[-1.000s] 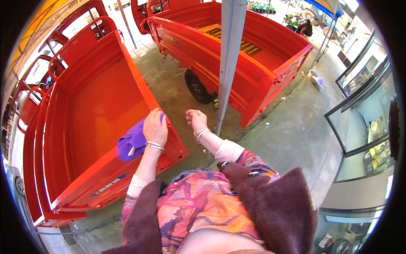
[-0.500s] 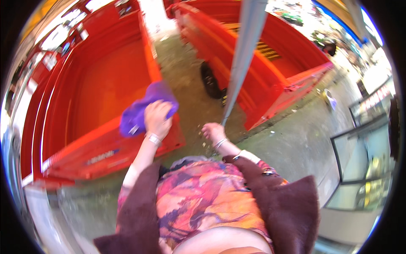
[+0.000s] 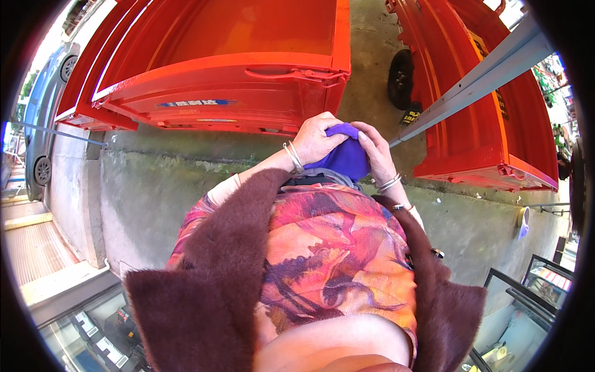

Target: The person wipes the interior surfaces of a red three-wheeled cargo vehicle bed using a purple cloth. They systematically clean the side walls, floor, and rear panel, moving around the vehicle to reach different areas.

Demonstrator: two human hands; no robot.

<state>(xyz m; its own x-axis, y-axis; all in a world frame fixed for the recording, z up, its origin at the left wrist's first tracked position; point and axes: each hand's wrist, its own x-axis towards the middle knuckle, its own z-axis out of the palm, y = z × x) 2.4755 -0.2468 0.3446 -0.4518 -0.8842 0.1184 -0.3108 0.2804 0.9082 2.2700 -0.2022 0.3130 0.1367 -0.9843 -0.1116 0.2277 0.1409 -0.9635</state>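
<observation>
A purple cloth (image 3: 341, 160) hangs bunched between my two hands, in front of my waist, over my patterned top (image 3: 334, 248). My left hand (image 3: 315, 139) has its fingers closed over the cloth's upper edge. My right hand (image 3: 374, 152) pinches the same cloth from the right side, thumb on top. Beyond them is the rear panel of a red cargo bed (image 3: 235, 102) with a latch at its right corner.
A second red cargo bed (image 3: 520, 136) with a dark wheel (image 3: 400, 77) stands at right behind a slanting metal post (image 3: 477, 68). A grey car (image 3: 46, 142) is at far left. Glass cases (image 3: 514, 304) line the lower edges, and a pale object (image 3: 522, 220) lies on the concrete.
My view has turned, shifting the beds. The cloth has moved from the left bed's edge to in front of my waist, and my right hand has taken hold of it beside my left.
</observation>
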